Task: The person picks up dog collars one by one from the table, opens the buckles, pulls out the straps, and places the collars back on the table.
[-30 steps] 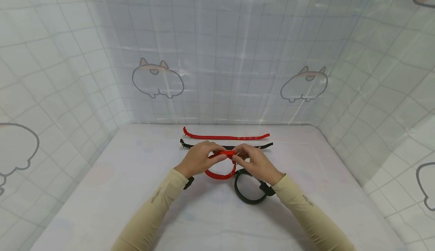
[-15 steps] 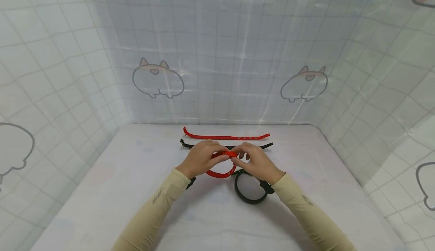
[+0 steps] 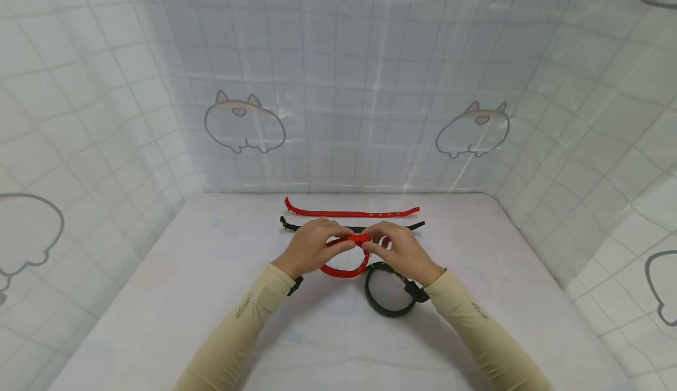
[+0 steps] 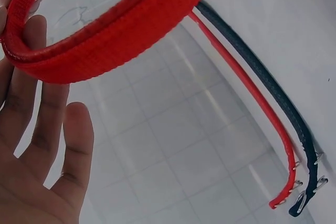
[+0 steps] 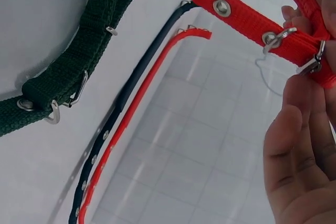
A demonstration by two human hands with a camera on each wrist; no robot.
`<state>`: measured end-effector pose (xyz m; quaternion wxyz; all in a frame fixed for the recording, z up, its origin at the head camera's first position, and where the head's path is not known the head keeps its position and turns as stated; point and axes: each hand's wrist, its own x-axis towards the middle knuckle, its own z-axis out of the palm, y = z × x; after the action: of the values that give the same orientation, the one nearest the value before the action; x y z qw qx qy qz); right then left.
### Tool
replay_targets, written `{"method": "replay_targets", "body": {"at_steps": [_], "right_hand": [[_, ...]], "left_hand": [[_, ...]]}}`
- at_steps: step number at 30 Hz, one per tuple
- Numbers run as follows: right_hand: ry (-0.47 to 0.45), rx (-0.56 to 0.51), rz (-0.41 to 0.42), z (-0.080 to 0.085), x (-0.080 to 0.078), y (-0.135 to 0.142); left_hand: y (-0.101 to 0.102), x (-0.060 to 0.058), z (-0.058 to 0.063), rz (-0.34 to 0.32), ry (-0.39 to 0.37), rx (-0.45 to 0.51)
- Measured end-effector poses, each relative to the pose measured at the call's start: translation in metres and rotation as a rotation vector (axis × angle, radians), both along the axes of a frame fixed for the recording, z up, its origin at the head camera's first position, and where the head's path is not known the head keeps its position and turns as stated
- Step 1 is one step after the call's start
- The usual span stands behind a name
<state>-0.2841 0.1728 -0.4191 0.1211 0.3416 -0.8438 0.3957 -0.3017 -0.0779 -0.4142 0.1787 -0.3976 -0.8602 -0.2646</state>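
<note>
Both hands hold a red collar (image 3: 341,273), bent into a loop, over the middle of the table. My left hand (image 3: 312,248) pinches its upper side between thumb and fingers. From the other side my right hand (image 3: 403,254) pinches it near the buckle (image 5: 314,62). The right wrist view shows metal eyelets along the strap and a D-ring (image 5: 280,39) close to the buckle; the strap is partly hidden behind fingers there. In the left wrist view the red webbing (image 4: 121,38) curves past the fingers.
A dark green collar (image 3: 390,313), buckled into a loop, lies below my right hand. Behind the hands, a red collar (image 3: 338,214) and a dark collar (image 3: 416,226) lie stretched out side by side. Tile-patterned sheets (image 3: 344,156) stand around the table's back and sides.
Both hands stay over the same spot and keep hold of the red collar. Its pinched part has shifted slightly to the right, and the right fingers have changed position a little.
</note>
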Motion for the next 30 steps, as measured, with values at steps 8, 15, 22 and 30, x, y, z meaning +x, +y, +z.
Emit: {"method": "replay_targets", "body": {"at_steps": [8, 15, 22, 30], "right_hand": [[-0.035, -0.055, -0.074, 0.004, -0.002, 0.002], [-0.068, -0.032, -0.082, 0.006, -0.003, 0.005], [-0.054, -0.036, -0.127, 0.003, -0.003, 0.002], [-0.020, -0.076, -0.173, 0.002, -0.002, -0.003]], "left_hand": [[-0.003, -0.002, 0.002, 0.021, -0.007, 0.048], [-0.002, -0.002, 0.003, 0.031, -0.011, 0.037], [0.004, -0.001, 0.001, 0.058, 0.019, -0.006], [0.019, -0.001, 0.001, 0.096, 0.160, -0.041]]}}
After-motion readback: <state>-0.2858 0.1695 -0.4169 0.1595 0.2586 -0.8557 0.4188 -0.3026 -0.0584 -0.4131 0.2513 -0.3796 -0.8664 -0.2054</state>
